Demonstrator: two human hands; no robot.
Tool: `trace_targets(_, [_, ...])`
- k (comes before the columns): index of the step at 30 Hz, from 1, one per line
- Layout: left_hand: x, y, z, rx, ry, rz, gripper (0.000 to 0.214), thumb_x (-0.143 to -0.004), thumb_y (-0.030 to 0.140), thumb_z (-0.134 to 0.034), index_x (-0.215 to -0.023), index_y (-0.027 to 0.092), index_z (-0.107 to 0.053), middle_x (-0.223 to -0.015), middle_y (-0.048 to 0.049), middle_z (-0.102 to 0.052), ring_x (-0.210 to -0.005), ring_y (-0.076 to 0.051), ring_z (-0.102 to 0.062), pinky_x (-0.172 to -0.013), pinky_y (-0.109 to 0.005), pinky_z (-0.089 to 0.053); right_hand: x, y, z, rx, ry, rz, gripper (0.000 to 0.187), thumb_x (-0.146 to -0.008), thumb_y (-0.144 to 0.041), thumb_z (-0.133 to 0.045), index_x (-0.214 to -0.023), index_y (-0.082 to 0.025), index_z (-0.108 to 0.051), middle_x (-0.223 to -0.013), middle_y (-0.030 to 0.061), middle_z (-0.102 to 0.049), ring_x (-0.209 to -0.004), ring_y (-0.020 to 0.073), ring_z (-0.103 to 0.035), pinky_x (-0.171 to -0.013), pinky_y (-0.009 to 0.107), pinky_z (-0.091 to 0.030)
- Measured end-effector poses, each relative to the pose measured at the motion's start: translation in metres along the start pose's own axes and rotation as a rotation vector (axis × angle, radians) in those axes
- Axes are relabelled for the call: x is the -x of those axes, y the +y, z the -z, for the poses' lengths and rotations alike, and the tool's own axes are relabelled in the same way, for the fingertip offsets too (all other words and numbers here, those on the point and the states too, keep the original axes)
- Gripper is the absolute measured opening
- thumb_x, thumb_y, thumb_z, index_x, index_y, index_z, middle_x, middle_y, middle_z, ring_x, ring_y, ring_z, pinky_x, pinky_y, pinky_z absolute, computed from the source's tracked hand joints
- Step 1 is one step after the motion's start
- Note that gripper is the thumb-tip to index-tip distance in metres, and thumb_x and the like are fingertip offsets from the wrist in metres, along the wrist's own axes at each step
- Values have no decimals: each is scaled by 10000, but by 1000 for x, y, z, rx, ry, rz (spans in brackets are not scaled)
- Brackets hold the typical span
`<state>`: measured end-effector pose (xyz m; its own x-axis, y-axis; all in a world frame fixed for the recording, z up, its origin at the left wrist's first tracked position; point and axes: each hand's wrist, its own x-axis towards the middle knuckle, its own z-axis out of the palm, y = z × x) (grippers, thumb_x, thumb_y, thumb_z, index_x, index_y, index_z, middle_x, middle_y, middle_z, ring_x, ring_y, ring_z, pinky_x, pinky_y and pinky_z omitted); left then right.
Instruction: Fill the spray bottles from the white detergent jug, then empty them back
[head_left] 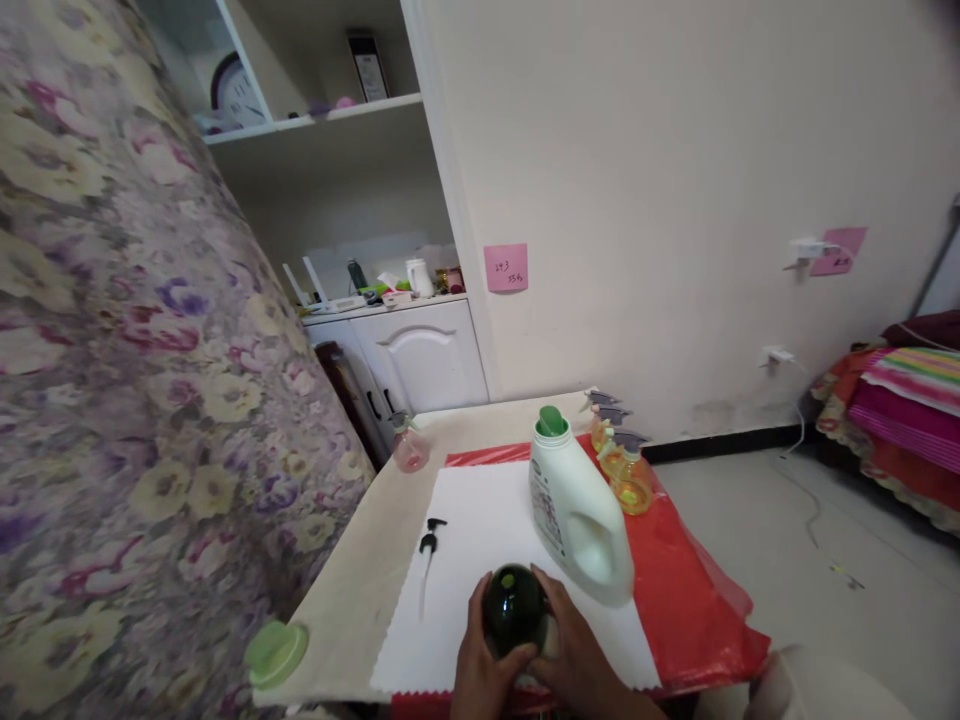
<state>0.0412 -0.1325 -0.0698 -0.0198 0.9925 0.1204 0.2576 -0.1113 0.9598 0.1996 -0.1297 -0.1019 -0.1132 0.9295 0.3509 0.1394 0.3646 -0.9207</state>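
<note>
Both my hands wrap a small dark green bottle [514, 606] at the near edge of the table, its open mouth facing up. My left hand [480, 658] grips its left side and my right hand [577, 650] closes round its right side. The bottle stands over a white sheet [480, 530] laid on the table. A black pump head with its thin tube [429, 555] lies loose on the sheet to the left. A large white detergent jug with a green cap [576, 505] stands just beyond my hands.
Several yellow spray bottles [622, 462] stand behind the jug on a red plastic sheet [690, 590]. A pink spray bottle [409, 442] sits at the table's far left. A green lid [276, 652] lies at the near left corner. A floral curtain [135, 380] hangs at left.
</note>
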Motion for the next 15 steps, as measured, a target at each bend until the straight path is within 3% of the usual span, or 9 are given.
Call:
trace_targets(4, [0,-6,14,36,-63,11,962,-522,296,-817,-1380,162,-403,-1448,-167,-483,-1342,-325,-436,-1124,-425,-355,-3,2,-1,26,-38,-56,960,-607,-282,-770,-1443,-165,-312,-1455,182,-429,-1360,347,-386,-1145,504,-288])
trace_targets(6, [-1,-6,30,33,-62,30,837,-578,365,-789,-1327,169,-469,-1407,-173,-527,-1288,-322,-503,-1089,-432,-399,-3,-1,1,49,-48,-114,1003,-562,-195,-772,-1445,-158,-298,-1471,181,-409,-1375,336,-365,-1156,493,-269])
trace_targets(8, [-5,-4,48,-27,3,54,600,-721,461,-666,-1237,181,-543,-1314,-153,-613,-1215,-298,-574,-1052,-433,-435,-4,-5,2,68,-52,-163,1020,-526,-111,-744,-1442,-153,-296,-1479,175,-401,-1382,325,-354,-1163,483,-255])
trace_targets(10, [-15,0,66,-177,115,57,465,-824,495,-530,-1172,190,-573,-1232,-122,-664,-1166,-264,-607,-1033,-408,-446,-4,-8,2,74,-51,-190,1013,-517,-70,-708,-1439,-150,-296,-1485,170,-394,-1387,316,-346,-1169,477,-241])
trace_targets(13, [-45,3,85,-535,216,25,446,-871,477,-397,-1149,169,-561,-1122,-115,-687,-1049,-234,-651,-916,-346,-509,-3,-6,0,64,-64,-206,1000,-530,-66,-684,-1444,-139,-286,-1496,169,-380,-1393,305,-337,-1172,467,-236])
trace_targets(15, [-69,4,92,-624,244,45,428,-859,416,-413,-1161,147,-552,-1160,-141,-648,-1012,-247,-644,-901,-363,-499,-2,-4,-1,52,-69,-207,990,-541,-69,-673,-1448,-138,-283,-1498,162,-380,-1395,299,-336,-1174,457,-237])
